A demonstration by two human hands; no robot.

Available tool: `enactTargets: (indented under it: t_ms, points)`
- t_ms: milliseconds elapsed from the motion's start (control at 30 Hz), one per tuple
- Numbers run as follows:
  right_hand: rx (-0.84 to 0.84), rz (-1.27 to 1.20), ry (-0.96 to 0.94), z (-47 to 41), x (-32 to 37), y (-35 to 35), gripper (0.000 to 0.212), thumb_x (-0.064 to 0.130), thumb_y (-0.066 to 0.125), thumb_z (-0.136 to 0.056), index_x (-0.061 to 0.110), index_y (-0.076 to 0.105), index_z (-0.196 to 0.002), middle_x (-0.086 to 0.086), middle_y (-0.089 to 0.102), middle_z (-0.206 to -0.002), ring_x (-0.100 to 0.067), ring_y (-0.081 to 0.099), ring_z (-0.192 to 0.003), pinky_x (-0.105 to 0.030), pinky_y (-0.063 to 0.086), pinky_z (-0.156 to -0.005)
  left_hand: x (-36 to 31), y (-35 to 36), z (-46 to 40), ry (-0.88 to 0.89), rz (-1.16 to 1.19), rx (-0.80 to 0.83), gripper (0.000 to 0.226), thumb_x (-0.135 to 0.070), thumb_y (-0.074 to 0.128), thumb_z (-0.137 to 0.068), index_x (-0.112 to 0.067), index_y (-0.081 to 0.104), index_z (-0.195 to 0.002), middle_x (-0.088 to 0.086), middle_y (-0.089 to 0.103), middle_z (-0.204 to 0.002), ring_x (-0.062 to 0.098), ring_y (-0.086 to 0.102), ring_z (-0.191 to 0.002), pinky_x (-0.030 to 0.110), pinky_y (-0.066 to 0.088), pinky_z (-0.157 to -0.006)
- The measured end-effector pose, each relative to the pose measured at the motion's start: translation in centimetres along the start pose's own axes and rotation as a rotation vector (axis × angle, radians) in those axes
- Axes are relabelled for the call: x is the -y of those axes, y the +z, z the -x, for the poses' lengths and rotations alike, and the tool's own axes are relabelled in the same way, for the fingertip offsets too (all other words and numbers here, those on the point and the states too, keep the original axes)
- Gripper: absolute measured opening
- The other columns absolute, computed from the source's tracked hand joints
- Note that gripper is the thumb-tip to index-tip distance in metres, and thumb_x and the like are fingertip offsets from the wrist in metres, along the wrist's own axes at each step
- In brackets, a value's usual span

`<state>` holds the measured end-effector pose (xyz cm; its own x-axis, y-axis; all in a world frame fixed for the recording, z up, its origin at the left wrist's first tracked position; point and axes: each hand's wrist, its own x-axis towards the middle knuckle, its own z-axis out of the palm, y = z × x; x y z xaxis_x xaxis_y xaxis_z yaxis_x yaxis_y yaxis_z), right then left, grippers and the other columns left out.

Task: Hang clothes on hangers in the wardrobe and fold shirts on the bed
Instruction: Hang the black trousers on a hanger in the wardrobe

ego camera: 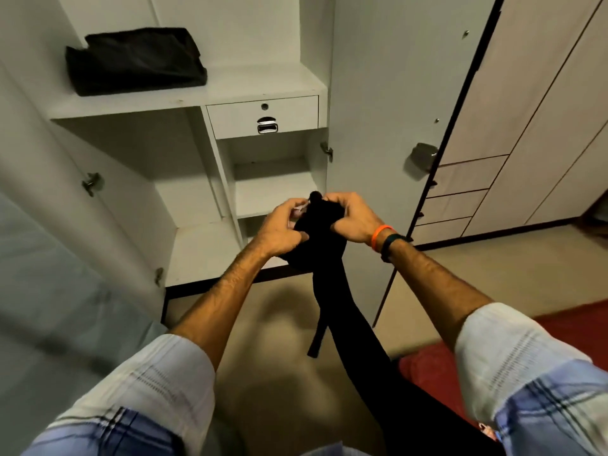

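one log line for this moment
both hands grip black garment | tail hangs to bed | wardrobe open

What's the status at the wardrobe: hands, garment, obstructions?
Left hand and right hand both grip bunched black fabric garment, tail hanging floorward. No hanger visible. Folded black cloth sits on white wardrobe shelf.

White wardrobe interior (184, 93) fills 12 o'clock: open shelves, one small drawer (263, 115) with a metal pull. Its open door (388, 126) stands at 1 o'clock, latch on the edge. Beige wood-grain cabinet (539, 120) with drawers at 2 o'clock. Beige floor (279, 311) at centre. Red rug (566, 324) at 4 o'clock. Dim, warm indoor light.
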<state>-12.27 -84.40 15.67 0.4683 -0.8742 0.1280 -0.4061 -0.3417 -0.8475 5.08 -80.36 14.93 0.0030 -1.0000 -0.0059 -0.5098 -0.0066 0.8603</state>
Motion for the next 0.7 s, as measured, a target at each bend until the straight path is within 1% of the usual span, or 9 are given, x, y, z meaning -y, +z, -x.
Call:
enactTargets:
  t_ms: [100,133,233,300,367,433,533,600,700]
  points:
    - [0.026,-0.075,-0.001,-2.0,0.7,-0.3,0.029,-0.017,0.054,-0.068,0.011,0.055,-0.075,-0.001,0.051,-0.068,-0.008,0.049,-0.061,-0.024,0.039,-0.056,0.7,-1.4,-1.2,-0.014,0.104,-0.014,0.085,0.012,0.070,-0.078,-0.025,0.036,-0.148,-0.001,0.050,-0.132,0.011,0.065,-0.093,0.019,0.057,-0.063]
    - [0.037,-0.081,-0.006,-2.4,1.0,-0.4,0.029,-0.015,0.055,-0.067,0.013,0.056,-0.075,0.000,0.052,-0.068,-0.009,0.050,-0.063,-0.024,0.040,-0.057,0.8,-1.7,-1.5,-0.016,0.060,-0.023,0.084,0.006,0.073,-0.078,-0.024,0.035,-0.147,-0.002,0.051,-0.132,0.013,0.066,-0.093,0.022,0.058,-0.065]
    - [0.035,-0.098,-0.002,-3.7,1.0,-0.7,0.020,-0.007,0.053,-0.064,0.009,0.057,-0.077,-0.006,0.052,-0.070,-0.017,0.051,-0.066,-0.028,0.040,-0.059,0.8,-2.8,-2.4,-0.076,0.038,0.030,0.087,-0.006,0.079,-0.078,-0.022,0.030,-0.148,0.001,0.053,-0.133,0.021,0.064,-0.105,0.038,0.058,-0.087]
    - [0.045,-0.108,-0.007,-4.3,0.8,-1.2,0.021,-0.003,0.049,-0.061,-0.002,0.056,-0.081,-0.011,0.051,-0.072,-0.022,0.050,-0.067,-0.031,0.040,-0.060,0.6,-3.3,-2.8,-0.114,0.178,0.176,0.089,-0.001,0.073,-0.082,-0.026,0.023,-0.152,-0.001,0.051,-0.128,0.021,0.062,-0.109,0.039,0.058,-0.085]
    - [0.095,-0.116,-0.008,-5.1,0.6,-1.8,0.018,-0.011,0.048,-0.066,-0.006,0.056,-0.082,-0.013,0.050,-0.073,-0.025,0.049,-0.068,-0.033,0.041,-0.061,0.1,-3.8,-3.2,-0.123,0.306,0.242,0.080,0.002,0.064,-0.087,-0.030,0.028,-0.151,-0.002,0.055,-0.114,0.014,0.067,-0.091,0.038,0.058,-0.078]
    - [0.144,-0.122,-0.009,-5.6,0.6,-2.6,0.030,-0.023,0.047,-0.075,0.004,0.059,-0.083,-0.014,0.052,-0.075,-0.028,0.051,-0.071,-0.035,0.046,-0.061,-0.4,-3.9,-3.9,-0.137,0.364,0.201,0.065,0.001,0.065,-0.088,-0.026,0.043,-0.143,0.003,0.060,-0.112,0.011,0.068,-0.080,0.039,0.060,-0.078]
    - [0.179,-0.160,-0.015,-6.2,0.0,-3.6,0.038,-0.024,0.047,-0.078,0.008,0.063,-0.090,-0.018,0.058,-0.085,-0.031,0.056,-0.077,-0.041,0.049,-0.066,-1.0,-3.2,-4.7,-0.104,0.110,0.041,0.048,-0.011,0.081,-0.078,-0.015,0.060,-0.120,0.004,0.065,-0.103,0.016,0.066,-0.088,0.028,0.058,-0.070]
    - [0.192,-0.231,0.020,-6.5,-0.7,-4.0,0.028,-0.014,0.049,-0.076,0.000,0.062,-0.096,-0.019,0.057,-0.085,-0.030,0.053,-0.075,-0.039,0.046,-0.067,-1.3,-2.8,-5.3,-0.079,0.005,-0.066,0.035,-0.019,0.087,-0.071,-0.014,0.067,-0.099,0.000,0.067,-0.089,0.015,0.064,-0.083,0.026,0.055,-0.070]
    - [0.221,-0.383,0.111,-6.9,-1.7,-3.7,0.023,0.012,0.057,-0.073,0.001,0.060,-0.093,-0.010,0.055,-0.077,-0.018,0.052,-0.066,-0.028,0.044,-0.061,-1.9,-2.4,-5.8,-0.083,0.127,-0.121,0.017,-0.015,0.083,-0.075,-0.015,0.069,-0.083,0.000,0.068,-0.078,0.012,0.063,-0.073,0.021,0.050,-0.060]
